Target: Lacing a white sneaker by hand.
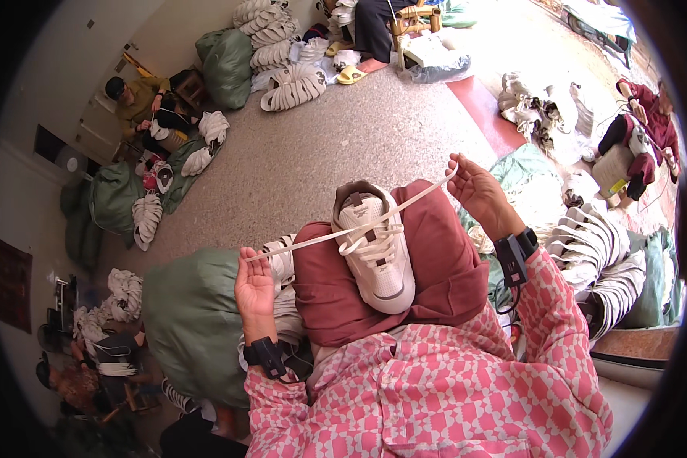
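Observation:
A white sneaker with a grey collar and toe edge rests on my lap, its toe pointing toward me. A flat white shoelace runs from its eyelets and stretches out to both sides across the tongue. My left hand pinches one lace end, left of my knees. My right hand pinches the other end, higher and to the right. The lace is drawn nearly straight between them, with a loose loop above the lower eyelets.
A green sack stands by my left leg, with more sneakers beside it. Stacks of sneakers lie at my right. Several people sit around the room among shoe piles and sacks.

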`<control>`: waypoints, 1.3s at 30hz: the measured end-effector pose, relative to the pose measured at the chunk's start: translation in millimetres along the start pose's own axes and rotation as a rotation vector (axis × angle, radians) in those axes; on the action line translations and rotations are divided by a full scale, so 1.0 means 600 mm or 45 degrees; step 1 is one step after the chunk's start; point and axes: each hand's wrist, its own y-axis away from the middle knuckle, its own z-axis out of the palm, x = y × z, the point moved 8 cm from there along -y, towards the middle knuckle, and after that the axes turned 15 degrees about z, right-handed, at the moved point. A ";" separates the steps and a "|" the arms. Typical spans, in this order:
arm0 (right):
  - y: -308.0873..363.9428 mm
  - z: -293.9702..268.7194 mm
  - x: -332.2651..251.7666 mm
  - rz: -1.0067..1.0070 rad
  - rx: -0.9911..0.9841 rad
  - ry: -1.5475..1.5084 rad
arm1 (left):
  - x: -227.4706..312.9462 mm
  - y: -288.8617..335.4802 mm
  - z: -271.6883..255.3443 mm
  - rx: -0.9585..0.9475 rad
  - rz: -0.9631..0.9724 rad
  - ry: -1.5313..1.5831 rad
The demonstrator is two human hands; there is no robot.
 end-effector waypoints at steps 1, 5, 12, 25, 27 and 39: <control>-0.007 -0.007 0.006 0.056 -0.007 -0.025 | 0.001 0.001 -0.003 -0.036 -0.023 0.017; 0.013 0.030 0.017 0.067 0.006 0.390 | -0.001 0.009 -0.002 -0.128 -0.101 0.012; 0.070 0.118 0.071 0.171 -0.113 1.171 | -0.004 0.032 0.058 -0.321 -0.109 -0.285; 0.065 0.145 0.088 0.110 -0.273 1.415 | -0.123 0.106 0.182 -1.122 0.193 -1.623; 0.063 0.139 0.089 0.173 -0.270 1.378 | -0.133 0.104 0.188 -1.197 0.232 -1.636; 0.047 0.146 0.109 0.325 -0.240 1.175 | -0.166 0.094 0.201 -1.357 0.319 -1.768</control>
